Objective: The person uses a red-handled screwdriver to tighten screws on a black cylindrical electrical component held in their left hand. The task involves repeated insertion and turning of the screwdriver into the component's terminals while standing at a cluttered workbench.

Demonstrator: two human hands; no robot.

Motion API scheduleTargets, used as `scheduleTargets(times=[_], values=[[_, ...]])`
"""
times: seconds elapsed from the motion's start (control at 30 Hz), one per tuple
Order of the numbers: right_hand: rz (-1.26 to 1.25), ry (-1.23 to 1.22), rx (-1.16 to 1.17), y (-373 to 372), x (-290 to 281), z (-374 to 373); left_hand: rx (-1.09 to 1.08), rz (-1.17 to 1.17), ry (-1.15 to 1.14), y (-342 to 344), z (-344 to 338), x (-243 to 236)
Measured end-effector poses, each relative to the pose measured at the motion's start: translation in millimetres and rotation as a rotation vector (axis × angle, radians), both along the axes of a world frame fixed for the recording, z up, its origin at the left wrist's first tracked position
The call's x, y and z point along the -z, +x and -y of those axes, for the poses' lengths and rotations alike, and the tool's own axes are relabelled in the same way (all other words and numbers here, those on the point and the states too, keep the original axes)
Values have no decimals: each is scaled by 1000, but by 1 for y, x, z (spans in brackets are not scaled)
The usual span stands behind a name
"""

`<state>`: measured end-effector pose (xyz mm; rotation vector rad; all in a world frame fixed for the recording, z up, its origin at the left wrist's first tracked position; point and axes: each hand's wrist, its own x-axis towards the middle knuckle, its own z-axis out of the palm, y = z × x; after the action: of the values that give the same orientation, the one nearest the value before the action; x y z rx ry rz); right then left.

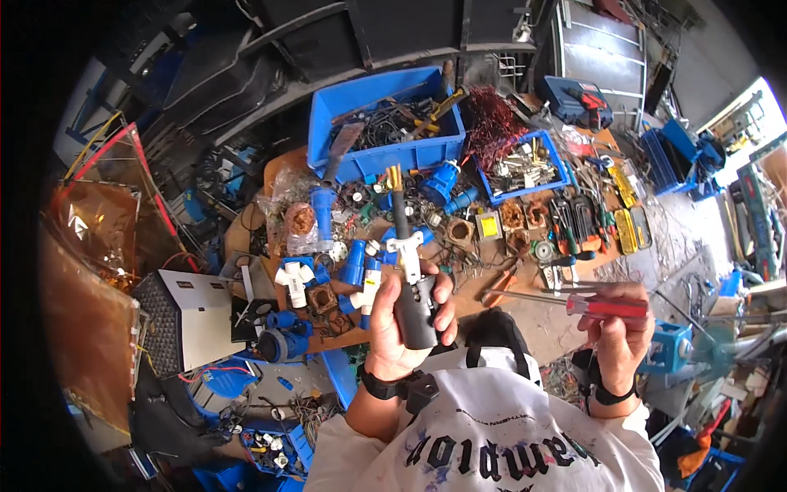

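Note:
My left hand (pixel 387 332) is wrapped round a black cylindrical plug connector (pixel 419 316), held upright over the near edge of the workbench. A white cable clamp (pixel 406 255) sits at its upper end. Out of the clamp rises a thick black cable (pixel 399 211) that ends in brass-coloured tips (pixel 394 175). On the right, my right hand (pixel 620 348) grips a screwdriver (pixel 605 307) by its red, partly clear handle. Its long metal shaft points left toward the connector, and the tip stays apart from it.
The wooden workbench (pixel 471 300) is crowded with blue and white plug parts (pixel 353 261). Behind stand a large blue crate (pixel 392 161) of tools and a smaller blue bin (pixel 531 190) of metal pieces. Pliers and screwdrivers (pixel 566 225) lie at right. A white box (pixel 197 316) stands left.

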<state>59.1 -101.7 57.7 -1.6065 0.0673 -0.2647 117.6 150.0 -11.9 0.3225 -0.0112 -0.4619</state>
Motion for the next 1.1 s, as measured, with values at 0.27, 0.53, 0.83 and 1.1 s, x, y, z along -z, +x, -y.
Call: scheduleTargets(times=[0.27, 0.53, 0.83, 1.1], values=[[286, -31, -48, 14, -40, -41, 22, -45, -2, -14, -3, -18], [368, 3, -143, 21, -58, -71, -2, 28, 125, -19, -12, -23], [461, -101, -338, 15, -57, -59, -17, 84, 147, -25, -14, -26], [436, -232, -359, 12, -75, -65, -43, 71, 180, -30, -12, -26]])
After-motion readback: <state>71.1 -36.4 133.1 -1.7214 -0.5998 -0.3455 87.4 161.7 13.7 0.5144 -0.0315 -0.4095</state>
